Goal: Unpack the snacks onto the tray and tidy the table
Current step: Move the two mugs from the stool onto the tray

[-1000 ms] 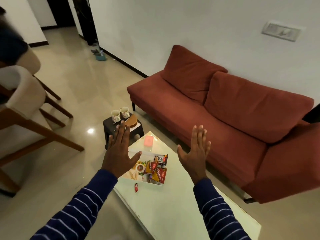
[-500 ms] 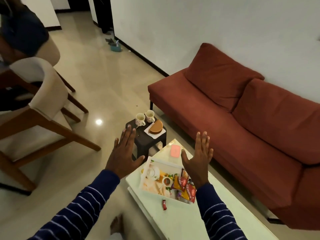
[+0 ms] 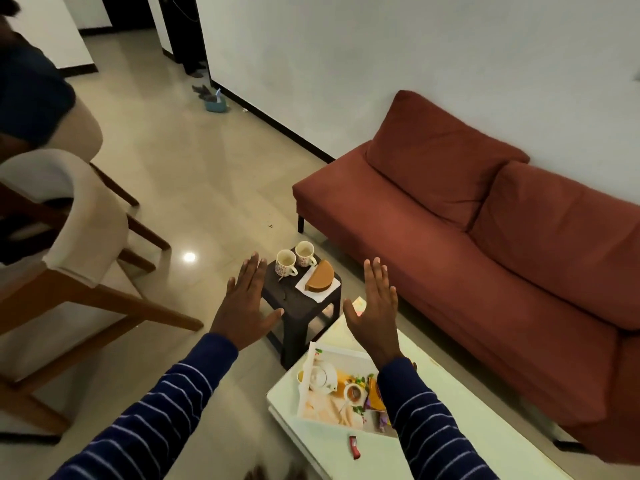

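Note:
A printed tray (image 3: 332,403) with a tea picture lies at the near left end of the white coffee table (image 3: 460,407). Snack packets (image 3: 375,398) rest on its right side, partly hidden by my right sleeve. A small red wrapper (image 3: 354,447) lies on the table just in front of the tray. My left hand (image 3: 242,303) hovers flat and open over the floor, beside the small dark stool (image 3: 301,306). My right hand (image 3: 375,306) is held open, fingers spread, above the far end of the table. Neither hand holds anything.
The dark stool carries two mugs (image 3: 294,259) and a brown half-round holder (image 3: 320,276) on a white napkin. A rust-red sofa (image 3: 485,237) runs along the right. Wooden chairs (image 3: 69,265) with a seated person stand at the left. A small blue object (image 3: 215,105) sits by the far wall.
The view has swung left and down, so the tray and table now sit lower right. Both open hands stayed raised and empty, now nearer the stool.

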`<state>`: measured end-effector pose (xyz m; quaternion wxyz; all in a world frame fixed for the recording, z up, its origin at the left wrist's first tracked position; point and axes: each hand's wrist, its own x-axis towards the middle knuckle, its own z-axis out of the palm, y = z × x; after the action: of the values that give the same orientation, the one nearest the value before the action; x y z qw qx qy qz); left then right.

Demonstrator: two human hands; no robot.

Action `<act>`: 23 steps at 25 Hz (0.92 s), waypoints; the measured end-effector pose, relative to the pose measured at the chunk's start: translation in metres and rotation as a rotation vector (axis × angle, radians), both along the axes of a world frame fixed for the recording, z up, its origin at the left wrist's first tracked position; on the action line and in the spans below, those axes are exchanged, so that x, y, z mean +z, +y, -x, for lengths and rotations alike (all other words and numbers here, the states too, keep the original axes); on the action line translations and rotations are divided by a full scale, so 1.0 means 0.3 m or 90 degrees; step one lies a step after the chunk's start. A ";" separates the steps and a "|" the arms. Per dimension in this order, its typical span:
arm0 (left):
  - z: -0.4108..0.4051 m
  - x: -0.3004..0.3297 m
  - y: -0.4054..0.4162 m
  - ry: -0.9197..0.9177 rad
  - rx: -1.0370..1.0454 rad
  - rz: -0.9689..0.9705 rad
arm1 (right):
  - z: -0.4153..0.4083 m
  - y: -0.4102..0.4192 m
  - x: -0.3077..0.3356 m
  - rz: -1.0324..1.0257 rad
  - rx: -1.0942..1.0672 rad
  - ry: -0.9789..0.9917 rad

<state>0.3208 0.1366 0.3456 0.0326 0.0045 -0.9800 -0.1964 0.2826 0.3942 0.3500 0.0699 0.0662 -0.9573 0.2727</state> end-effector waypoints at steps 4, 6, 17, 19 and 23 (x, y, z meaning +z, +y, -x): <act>0.121 -0.053 -0.032 0.003 -0.005 -0.012 | 0.144 -0.025 -0.051 0.052 0.020 -0.026; 0.189 -0.085 -0.075 -0.011 0.005 -0.020 | 0.205 -0.060 -0.095 0.071 0.021 -0.056; 0.857 -0.518 -0.344 -0.264 -0.058 -0.142 | 0.687 -0.349 -0.561 0.104 -0.001 -0.373; 1.005 -0.642 -0.367 -0.332 -0.061 -0.185 | 0.774 -0.419 -0.679 0.108 -0.025 -0.432; 1.284 -0.906 -0.393 -0.418 -0.120 -0.186 | 0.929 -0.552 -0.896 0.143 -0.095 -0.513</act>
<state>-0.0644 0.0188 0.0739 -0.3029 -0.0181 -0.8960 -0.3242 0.0038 0.2287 0.0813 -0.2835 -0.1233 -0.8746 0.3733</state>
